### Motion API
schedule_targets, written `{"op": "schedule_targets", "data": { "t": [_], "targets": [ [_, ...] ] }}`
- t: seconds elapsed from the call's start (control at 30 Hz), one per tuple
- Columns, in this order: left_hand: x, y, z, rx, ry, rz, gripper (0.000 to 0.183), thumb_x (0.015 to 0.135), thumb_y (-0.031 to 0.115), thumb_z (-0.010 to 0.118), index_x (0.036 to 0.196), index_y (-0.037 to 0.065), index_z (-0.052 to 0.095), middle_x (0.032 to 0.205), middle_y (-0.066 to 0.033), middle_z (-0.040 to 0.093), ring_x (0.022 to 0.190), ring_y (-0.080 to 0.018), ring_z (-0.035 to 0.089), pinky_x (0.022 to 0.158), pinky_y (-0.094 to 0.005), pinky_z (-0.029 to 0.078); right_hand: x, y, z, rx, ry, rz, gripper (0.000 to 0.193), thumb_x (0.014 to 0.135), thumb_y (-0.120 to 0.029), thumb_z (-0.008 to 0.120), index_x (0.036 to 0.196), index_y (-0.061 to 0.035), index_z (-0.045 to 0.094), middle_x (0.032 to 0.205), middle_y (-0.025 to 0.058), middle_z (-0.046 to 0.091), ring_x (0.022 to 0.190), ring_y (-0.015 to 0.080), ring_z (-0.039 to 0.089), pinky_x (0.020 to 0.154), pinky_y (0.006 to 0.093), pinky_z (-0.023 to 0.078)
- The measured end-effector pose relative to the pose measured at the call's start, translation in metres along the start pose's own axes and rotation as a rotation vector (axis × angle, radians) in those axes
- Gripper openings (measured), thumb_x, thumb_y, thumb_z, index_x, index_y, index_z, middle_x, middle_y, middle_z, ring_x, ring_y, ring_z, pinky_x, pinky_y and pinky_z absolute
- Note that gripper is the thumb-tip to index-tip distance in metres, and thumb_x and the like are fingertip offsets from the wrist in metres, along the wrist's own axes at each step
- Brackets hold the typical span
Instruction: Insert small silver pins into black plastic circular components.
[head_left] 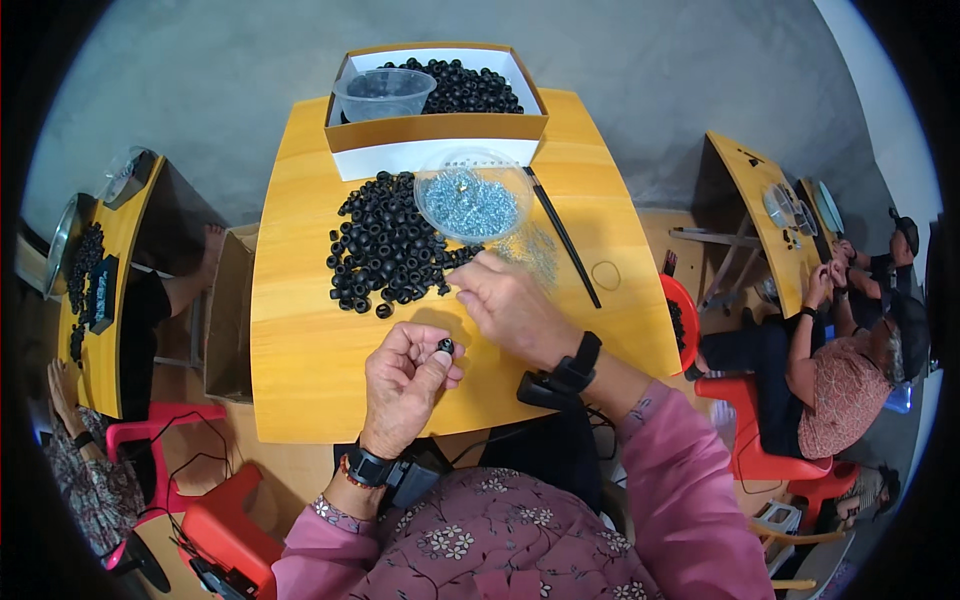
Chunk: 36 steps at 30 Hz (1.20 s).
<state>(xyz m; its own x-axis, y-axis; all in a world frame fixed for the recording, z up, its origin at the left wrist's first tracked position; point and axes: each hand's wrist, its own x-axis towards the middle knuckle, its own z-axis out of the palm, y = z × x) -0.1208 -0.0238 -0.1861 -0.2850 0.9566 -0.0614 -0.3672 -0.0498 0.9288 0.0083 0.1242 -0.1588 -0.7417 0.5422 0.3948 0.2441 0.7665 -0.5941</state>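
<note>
Black pieces (385, 235) lie heaped on the yellow table (620, 350), so take that heap as reference; most look hollow, ring-like. Left hand (395, 385): on the body side of the heap, apart from it, palm side partly up. Orange-rimmed white box (435, 128): directly behind the heap, loaded with more of the same, a clear container (378, 98) resting in its left part. Held piece (446, 346): black too, clamped between left thumb and fingertips, one end showing above the thumb with a pale spot in it; it's well clear of the heap, body side. Round clear tub (470, 207): just right of the heap, full of small shiny bluish bits. Right hand (510, 305): thumb and index together at the heap's near right edge; can't tell if anything's between them. Farther right of the heap, in order: scattered clear bits (538, 257), two thin black rods (565, 240) lying slanted, thin loop (605, 276).
</note>
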Motion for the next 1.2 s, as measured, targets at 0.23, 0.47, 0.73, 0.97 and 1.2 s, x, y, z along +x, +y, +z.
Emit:
{"op": "schedule_targets", "data": {
  "t": [0.23,0.47,0.73,0.97,1.2],
  "targets": [
    [0.003,0.0,-0.002,-0.014,-0.002,-0.015,0.013,0.098,-0.002,0.055,0.111,0.0,0.056,0.098,-0.0077,0.069,0.079,-0.0093,0.065,0.075,-0.0262,0.057,0.009,0.009,0.02,-0.071,-0.136,-0.005,0.007,0.086,-0.003,0.063,0.093,-0.0004,0.063,0.09,0.0153,0.057,0.081,0.0365,0.062,0.069,0.0436,0.052],
    [0.001,-0.002,-0.003,0.004,0.007,0.02,0.011,0.1,0.007,0.059,0.11,0.002,0.056,0.099,-0.0102,0.069,0.077,-0.0131,0.067,0.069,-0.0271,0.055,0.008,0.003,0.019,-0.037,-0.092,0.013,0.005,0.09,-0.005,0.062,0.091,-0.0008,0.059,0.088,0.0157,0.057,0.08,0.0371,0.061,0.067,0.044,0.052],
    [0.004,-0.003,-0.003,0.002,0.002,0.021,0.014,0.099,0.005,0.06,0.112,0.001,0.056,0.099,-0.0095,0.069,0.079,-0.0127,0.067,0.072,-0.0271,0.056,-0.02,-0.025,-0.02,0.383,-0.048,0.223,0.007,0.092,-0.005,0.062,0.099,-0.0015,0.064,0.089,0.0137,0.065,0.076,0.0276,0.064,0.069,0.0364,0.051],
    [0.005,-0.002,-0.002,-0.007,-0.026,0.041,0.015,0.098,0.005,0.063,0.111,-0.001,0.057,0.097,-0.0088,0.069,0.079,-0.0127,0.067,0.072,-0.0266,0.056,-0.034,-0.03,-0.02,0.648,-0.085,0.217,0.011,0.096,-0.004,0.062,0.106,0.0009,0.066,0.089,0.0088,0.065,0.081,0.0169,0.068,0.073,0.0295,0.054],
    [0.003,-0.002,-0.001,-0.017,-0.037,0.057,0.016,0.097,-0.005,0.058,0.112,-0.002,0.056,0.093,-0.0069,0.067,0.078,-0.0095,0.064,0.073,-0.0243,0.055,-0.036,-0.033,-0.016,0.841,-0.136,0.345,0.015,0.099,-0.001,0.056,0.111,0.0049,0.063,0.094,0.0088,0.069,0.083,0.0155,0.072,0.073,0.0258,0.057]
  ]
}}
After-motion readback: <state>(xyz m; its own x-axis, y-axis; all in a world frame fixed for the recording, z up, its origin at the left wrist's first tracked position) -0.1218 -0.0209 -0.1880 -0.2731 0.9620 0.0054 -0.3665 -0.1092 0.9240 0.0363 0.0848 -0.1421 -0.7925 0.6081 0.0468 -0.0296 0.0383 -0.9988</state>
